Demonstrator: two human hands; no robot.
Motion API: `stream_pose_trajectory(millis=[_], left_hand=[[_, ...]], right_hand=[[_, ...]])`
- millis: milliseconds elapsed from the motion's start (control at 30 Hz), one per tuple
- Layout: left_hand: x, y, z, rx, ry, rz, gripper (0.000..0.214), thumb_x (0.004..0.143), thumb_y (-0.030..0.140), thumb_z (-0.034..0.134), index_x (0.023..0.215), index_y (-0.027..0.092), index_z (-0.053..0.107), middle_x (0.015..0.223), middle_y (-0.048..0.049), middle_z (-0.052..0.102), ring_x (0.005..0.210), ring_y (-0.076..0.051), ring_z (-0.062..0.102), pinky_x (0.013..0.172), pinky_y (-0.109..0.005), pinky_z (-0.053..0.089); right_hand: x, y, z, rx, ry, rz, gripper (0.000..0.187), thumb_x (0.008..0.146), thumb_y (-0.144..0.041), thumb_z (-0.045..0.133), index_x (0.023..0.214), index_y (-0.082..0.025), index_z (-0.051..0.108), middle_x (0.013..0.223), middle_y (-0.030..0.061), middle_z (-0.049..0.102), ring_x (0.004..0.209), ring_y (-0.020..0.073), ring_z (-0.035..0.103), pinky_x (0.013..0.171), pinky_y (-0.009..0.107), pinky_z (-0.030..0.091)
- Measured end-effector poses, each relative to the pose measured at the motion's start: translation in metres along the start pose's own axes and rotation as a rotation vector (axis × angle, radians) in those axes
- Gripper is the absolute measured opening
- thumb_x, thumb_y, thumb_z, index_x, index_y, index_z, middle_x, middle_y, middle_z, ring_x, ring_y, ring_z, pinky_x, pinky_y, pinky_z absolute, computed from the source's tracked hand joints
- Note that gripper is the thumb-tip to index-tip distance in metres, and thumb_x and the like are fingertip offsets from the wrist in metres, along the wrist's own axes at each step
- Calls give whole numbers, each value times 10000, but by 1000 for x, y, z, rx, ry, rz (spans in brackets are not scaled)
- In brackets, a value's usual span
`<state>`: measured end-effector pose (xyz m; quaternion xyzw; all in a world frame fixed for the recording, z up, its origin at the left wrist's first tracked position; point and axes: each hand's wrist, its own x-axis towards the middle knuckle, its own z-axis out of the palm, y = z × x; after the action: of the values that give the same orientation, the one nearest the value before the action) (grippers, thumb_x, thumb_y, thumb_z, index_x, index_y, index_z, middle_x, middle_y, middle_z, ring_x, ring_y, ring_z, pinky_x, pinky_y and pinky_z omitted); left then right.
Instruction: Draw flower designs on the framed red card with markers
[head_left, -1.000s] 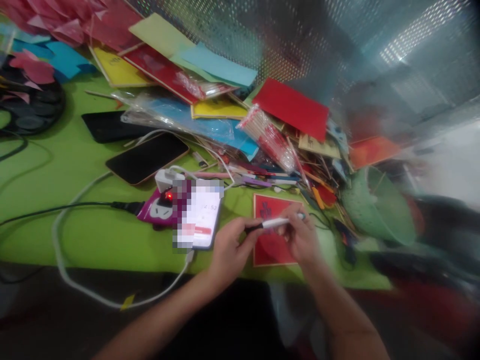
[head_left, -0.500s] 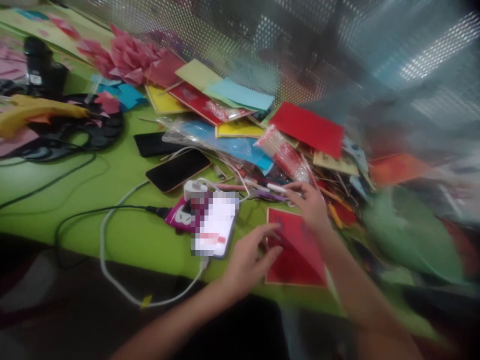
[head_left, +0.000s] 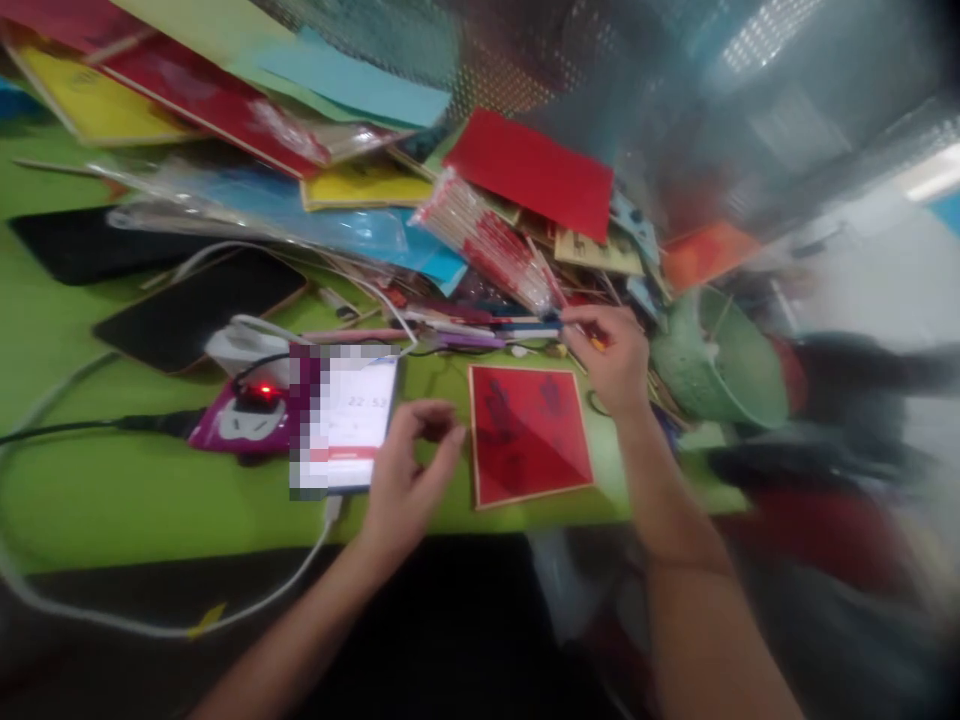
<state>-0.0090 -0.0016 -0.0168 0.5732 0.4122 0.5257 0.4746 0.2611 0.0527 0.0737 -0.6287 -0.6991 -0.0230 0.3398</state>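
Observation:
My left hand hovers between the lit phone and a red square card, its fingers bent and thumb apart, with nothing in it. The card lies flat, bears dark marks and has a pale edge. Beyond it, my right hand pinches the end of a slim pen among other pens at the foot of the pile. Motion blur softens the fingertips there. A purple power strip with a red light sits under the phone's left side.
Two dark phones lie at the left, with a white cable looping over the table's front edge. Behind are a red sheet, yellow cards and a bag of wooden sticks. A green basket stands at the right.
The view has swung right and closer. My left hand has drawn away from the red card, leaving it uncovered. My right hand remains by the pens, beyond the card.

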Motion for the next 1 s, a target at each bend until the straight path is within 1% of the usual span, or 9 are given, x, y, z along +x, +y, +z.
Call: stream_pose_trajectory(millis=[100, 200, 300, 400, 467, 600, 767, 867, 1000], left_hand=[[1, -1, -1, 32, 0, -18, 137, 966, 253, 687, 1099, 228, 666, 953, 9, 694, 880, -130, 669, 809, -265, 550], [1, -2, -1, 76, -20, -37, 98, 969, 286, 699, 1056, 241, 699, 965, 12, 720, 904, -138, 680, 837, -279, 549], [2, -2, -1, 157, -52, -50, 121, 997, 337, 660, 1067, 256, 717, 1012, 3, 754, 963, -163, 705, 886, -312, 563], [5, -4, 0, 236, -108, -43, 184, 1022, 352, 597, 1125, 264, 721, 1110, -16, 773, 1042, -197, 717, 957, -364, 571], [8, -7, 1, 320, -172, 0, 228, 1029, 356, 561, 1169, 272, 720, 1177, -25, 778, 1093, -224, 722, 1001, -408, 570], [12, -10, 5, 488, -295, 158, 301, 1055, 343, 467, 1204, 277, 720, 1300, -48, 767, 1236, -277, 700, 1084, -498, 541], [14, -12, 9, 621, -322, 213, 352, 1069, 321, 428, 1286, 288, 703, 1384, -68, 738, 1335, -299, 658, 1142, -570, 505], [14, -13, 11, 656, -318, 218, 373, 1065, 322, 432, 1334, 300, 689, 1391, -66, 735, 1342, -301, 652, 1144, -576, 507], [13, -15, 12, 681, -314, 223, 367, 1064, 325, 457, 1357, 287, 675, 1407, -63, 728, 1343, -296, 648, 1154, -571, 496]], right_hand=[[-25, 30, -17, 44, 84, 122, 112, 920, -265, 706, 993, -257, 791, 1009, 41, 808, 995, 254, 701, 951, 434, 552], [-45, 53, -22, 138, 107, 232, 95, 909, -268, 710, 974, -242, 775, 967, 32, 788, 918, 223, 710, 888, 394, 567], [-56, 64, -22, 198, 99, 263, 81, 911, -269, 708, 971, -243, 757, 932, 16, 784, 856, 197, 715, 865, 374, 570], [-64, 72, -19, 209, 91, 271, 90, 919, -287, 708, 986, -252, 757, 947, 17, 788, 881, 199, 717, 884, 377, 566], [-70, 78, -14, 218, 98, 278, 99, 923, -298, 708, 993, -250, 758, 960, 26, 789, 914, 210, 718, 897, 381, 564], [-84, 94, -4, 250, 80, 334, 140, 929, -319, 694, 1019, -232, 758, 966, 45, 794, 936, 223, 737, 915, 385, 576], [-89, 96, -7, 316, 55, 331, 234, 955, -316, 660, 1151, -232, 756, 1058, 76, 822, 990, 246, 778, 970, 428, 576], [-88, 88, -14, 313, 50, 304, 274, 974, -315, 643, 1217, -246, 750, 1069, 80, 829, 1016, 254, 778, 977, 441, 580], [-90, 80, -17, 330, 40, 257, 267, 980, -306, 655, 1220, -250, 758, 1070, 84, 825, 1006, 251, 767, 954, 428, 588]])
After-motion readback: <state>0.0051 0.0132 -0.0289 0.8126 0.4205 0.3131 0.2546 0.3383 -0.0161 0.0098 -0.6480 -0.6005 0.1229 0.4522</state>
